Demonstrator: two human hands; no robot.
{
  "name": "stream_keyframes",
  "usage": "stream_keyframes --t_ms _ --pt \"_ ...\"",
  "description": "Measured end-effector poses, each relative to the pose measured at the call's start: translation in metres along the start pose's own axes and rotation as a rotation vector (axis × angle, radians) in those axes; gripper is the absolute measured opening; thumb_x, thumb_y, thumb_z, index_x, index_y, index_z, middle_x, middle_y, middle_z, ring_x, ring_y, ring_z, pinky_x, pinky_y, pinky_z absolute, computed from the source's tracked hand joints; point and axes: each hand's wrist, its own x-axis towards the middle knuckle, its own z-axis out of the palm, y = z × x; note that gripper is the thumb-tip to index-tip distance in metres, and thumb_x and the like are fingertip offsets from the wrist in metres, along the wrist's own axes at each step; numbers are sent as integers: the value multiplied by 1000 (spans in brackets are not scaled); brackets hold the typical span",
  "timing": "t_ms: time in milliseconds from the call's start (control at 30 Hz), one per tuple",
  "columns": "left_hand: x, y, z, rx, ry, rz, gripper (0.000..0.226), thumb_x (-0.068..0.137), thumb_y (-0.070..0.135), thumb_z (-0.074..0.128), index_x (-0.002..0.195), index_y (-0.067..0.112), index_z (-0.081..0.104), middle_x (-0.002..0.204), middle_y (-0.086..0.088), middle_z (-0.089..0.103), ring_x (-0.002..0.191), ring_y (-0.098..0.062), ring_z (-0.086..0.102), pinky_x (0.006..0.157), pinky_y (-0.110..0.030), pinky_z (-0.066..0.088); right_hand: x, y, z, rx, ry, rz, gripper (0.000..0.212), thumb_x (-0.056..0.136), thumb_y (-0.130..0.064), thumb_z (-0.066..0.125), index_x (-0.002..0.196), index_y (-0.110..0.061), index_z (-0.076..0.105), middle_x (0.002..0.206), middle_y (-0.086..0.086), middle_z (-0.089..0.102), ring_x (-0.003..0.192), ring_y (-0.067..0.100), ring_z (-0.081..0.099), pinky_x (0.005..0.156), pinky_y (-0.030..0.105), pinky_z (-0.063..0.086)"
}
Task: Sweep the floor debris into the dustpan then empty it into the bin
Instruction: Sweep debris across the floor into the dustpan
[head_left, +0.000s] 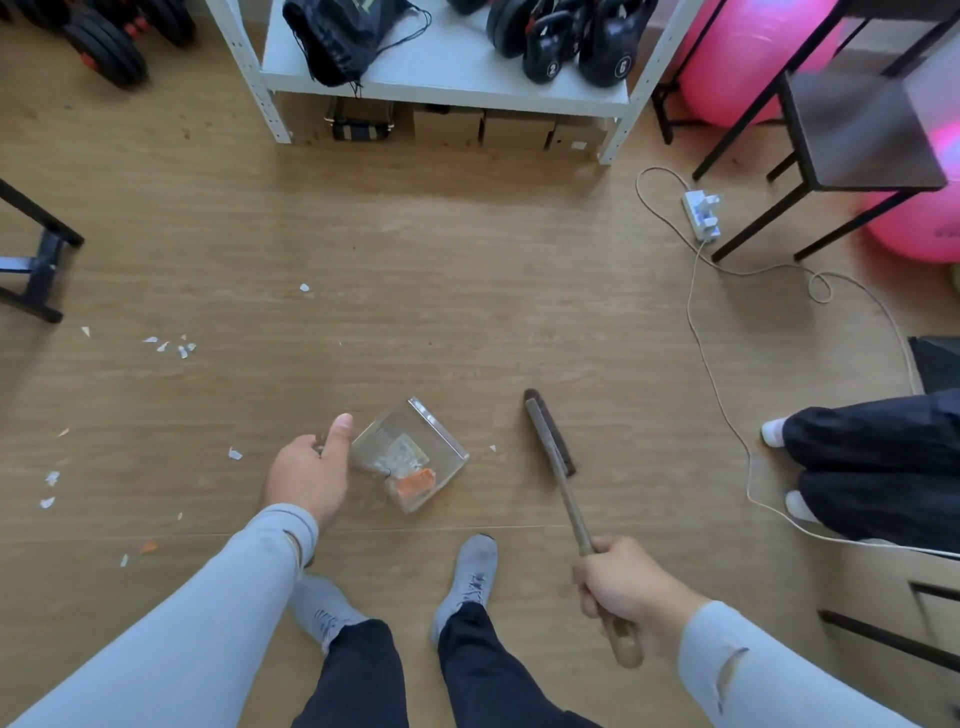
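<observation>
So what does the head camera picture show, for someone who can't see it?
A person stands on a wooden floor, their left hand holding a clear dustpan with some scraps in it and their right hand gripping a brush. More paper scraps lie scattered on the floor to the left.

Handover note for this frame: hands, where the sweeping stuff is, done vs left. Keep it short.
Left hand: holding the clear dustpan by its handle, low over the floor.
Right hand: gripping the wooden-handled brush, bristle end near the floor right of the pan.
Done: some white and orange scraps already in the pan.
Left: paper bits scattered to the left, one small piece between pan and brush. Bin not in view; emptying not done.
</observation>
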Motion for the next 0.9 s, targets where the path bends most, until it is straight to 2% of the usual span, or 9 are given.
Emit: stream_keyframes --t_ms 67,200,300,367,433,633,767,833,900 --pt "-2 0 -1 8 4 3 65 99 68 40 86 7 59 91 -16 72 93 -40 66 85 -46 51 -5 -1 14 39 -47 2 45 75 -9 50 118 -7 60 51 5 55 41 14 46 46 24 36" --pt "-5 -2 -3 16 13 1 66 100 68 40 95 5 61 98 -17 73 99 -41 65 92 -48 51 -16 4 4 123 -124 -21 62 78 -6 54 139 -16 50 55 8 52 44 17 42 44 27 37" --pt "-8 -2 -4 1 -8 0 64 100 67 41 86 7 56 97 -18 72 98 -42 66 92 -50 52 -22 10 -24 291 -235 9 52 88 4 53 138 -10 53 60 9 47 44 17 37 38 23 31" --pt "-9 -2 -5 -5 -15 -6 67 99 68 41 94 4 61 103 -19 73 102 -43 66 95 -51 52 -28 9 -43 361 -303 -6 40 90 7 54 130 4 54 66 11 48 45 16 35 37 20 28" --pt "-10 -3 -6 -6 -21 -15 75 99 69 40 109 -3 63 111 -22 73 108 -44 65 98 -52 51 -34 10 -57 351 -312 -38 36 91 6 56 125 -4 61 69 13 49 45 17 35 37 21 28" --pt "-17 -7 -13 -15 -72 -27 82 99 69 40 127 -5 60 124 -24 70 118 -45 63 104 -54 48 -29 -12 -56 -107 -27 -175 69 86 -2 56 149 -28 45 61 11 53 39 18 43 40 23 36" --pt "-28 -23 -25 -25 -57 -55 83 99 69 40 126 -6 61 127 -24 69 120 -45 62 105 -55 48 -6 -39 -22 -501 108 -204 48 89 -20 54 137 -23 53 86 2 65 64 18 63 52 25 51" --pt "-31 -34 -30 -48 -36 -90 87 98 70 42 131 -9 57 131 -25 67 121 -47 61 105 -57 48 0 -41 0 -569 95 -149 39 87 -23 52 125 -20 56 95 5 66 81 25 69 71 34 60" --pt "-36 -44 -30 -62 -12 -131 88 97 70 43 132 -10 56 130 -25 68 120 -47 62 104 -57 49 0 -34 18 -556 22 -107 33 83 -22 51 116 -23 54 95 4 67 82 24 69 76 36 61"
